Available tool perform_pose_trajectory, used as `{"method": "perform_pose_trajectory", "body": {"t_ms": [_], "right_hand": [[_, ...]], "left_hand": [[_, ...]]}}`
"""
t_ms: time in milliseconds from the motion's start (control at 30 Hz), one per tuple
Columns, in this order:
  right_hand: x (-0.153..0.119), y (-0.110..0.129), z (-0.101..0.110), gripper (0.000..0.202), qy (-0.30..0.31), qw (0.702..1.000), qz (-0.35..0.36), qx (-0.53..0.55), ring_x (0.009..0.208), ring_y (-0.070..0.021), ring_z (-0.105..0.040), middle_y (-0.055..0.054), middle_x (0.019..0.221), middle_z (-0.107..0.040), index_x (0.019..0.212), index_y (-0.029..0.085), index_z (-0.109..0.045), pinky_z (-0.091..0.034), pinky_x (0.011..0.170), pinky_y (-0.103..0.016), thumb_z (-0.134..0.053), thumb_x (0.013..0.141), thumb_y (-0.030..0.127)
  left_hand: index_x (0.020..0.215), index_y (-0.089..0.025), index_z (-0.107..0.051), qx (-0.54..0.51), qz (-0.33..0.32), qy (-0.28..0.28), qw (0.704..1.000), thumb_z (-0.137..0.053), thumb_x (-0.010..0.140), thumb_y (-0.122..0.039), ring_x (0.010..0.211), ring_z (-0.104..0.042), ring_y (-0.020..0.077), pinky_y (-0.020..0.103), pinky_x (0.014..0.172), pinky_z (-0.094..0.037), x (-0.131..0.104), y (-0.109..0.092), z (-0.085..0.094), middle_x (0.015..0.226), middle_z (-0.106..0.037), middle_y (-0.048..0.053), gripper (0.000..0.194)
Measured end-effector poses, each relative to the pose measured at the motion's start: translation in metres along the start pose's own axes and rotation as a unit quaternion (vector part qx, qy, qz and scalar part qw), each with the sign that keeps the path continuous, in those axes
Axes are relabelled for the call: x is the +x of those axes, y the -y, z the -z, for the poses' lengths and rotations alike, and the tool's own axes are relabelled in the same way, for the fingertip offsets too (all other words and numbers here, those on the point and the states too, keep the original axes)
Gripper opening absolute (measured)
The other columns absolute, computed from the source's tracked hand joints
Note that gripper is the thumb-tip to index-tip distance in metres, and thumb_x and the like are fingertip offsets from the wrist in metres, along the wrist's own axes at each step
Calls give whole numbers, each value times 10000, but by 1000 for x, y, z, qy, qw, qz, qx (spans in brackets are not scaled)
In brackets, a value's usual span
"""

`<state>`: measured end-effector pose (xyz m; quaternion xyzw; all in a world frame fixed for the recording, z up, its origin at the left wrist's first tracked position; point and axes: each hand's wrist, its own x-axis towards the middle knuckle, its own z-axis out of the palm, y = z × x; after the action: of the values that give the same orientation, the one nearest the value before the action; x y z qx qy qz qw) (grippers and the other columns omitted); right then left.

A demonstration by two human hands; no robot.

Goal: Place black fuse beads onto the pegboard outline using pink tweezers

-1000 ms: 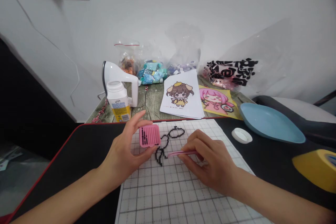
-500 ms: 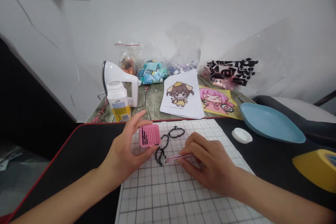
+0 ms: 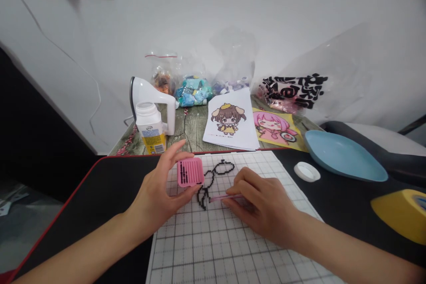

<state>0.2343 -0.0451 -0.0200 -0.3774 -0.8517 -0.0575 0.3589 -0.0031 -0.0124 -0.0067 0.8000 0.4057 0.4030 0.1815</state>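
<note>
Head view: over a white gridded board (image 3: 199, 248), the right hand (image 3: 266, 199) pinches a slim pink tool (image 3: 221, 197), its tip at an outline of black beads (image 3: 206, 190); contact is unclear. The left hand (image 3: 163, 191) grips a small pink tray (image 3: 195, 171) between thumb and fingers just beside the outline; black beads line its left grooves, more at a lower corner. Rightward sit a yellow roll (image 3: 396, 215), a white cap (image 3: 306, 171) and a blue dish (image 3: 346, 155). An open white bottle (image 3: 149, 126), its barcoded label too small to read, stands before a white handled appliance (image 3: 148, 92). Behind lie printed character sheets (image 3: 229, 137), then clear bags (image 3: 193, 91), one holding blue-green packets; a larger bag (image 3: 293, 91) reads "PACK" beside bold black characters
</note>
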Motion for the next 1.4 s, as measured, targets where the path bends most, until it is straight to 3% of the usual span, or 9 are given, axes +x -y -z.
{"method": "perform_pose_trajectory", "body": {"t_ms": [667,900,1233,1400], "right_hand": [[0,-1,0,146,7,1000,1,3,506,-71,-487,-13,798,-590,871,177,-581,-336,423,-212,-528,945,291],[0,0,1,90,-59,998,-2,39,591,-83,-513,-38,886,-571,1014,172,-558,-430,470,-208,-516,936,190],[1,0,0,230,-6,997,21,75,817,-141,-610,-74,985,-561,1147,174,-524,-573,630,-271,-432,948,105],[0,0,-1,252,4,997,22,69,823,-143,-629,-75,993,-575,1173,191,-510,-594,640,-284,-404,958,110]], "left_hand": [[1433,-303,-254,-5,1,6,1000,-696,817,-298,1088,-653,229,411,962,-526,1,1,-1,1210,-656,57,759],[1449,-354,-240,-28,-8,29,999,-718,808,-302,1148,-641,237,397,972,-535,-4,-3,0,1232,-661,41,802],[1450,-431,-252,-47,-3,57,997,-765,778,-319,1257,-576,278,470,1038,-494,-13,-10,-4,1233,-681,3,853],[1452,-416,-264,-64,3,75,995,-760,779,-311,1239,-590,292,493,1009,-514,-14,-12,-4,1245,-674,24,843]]}}
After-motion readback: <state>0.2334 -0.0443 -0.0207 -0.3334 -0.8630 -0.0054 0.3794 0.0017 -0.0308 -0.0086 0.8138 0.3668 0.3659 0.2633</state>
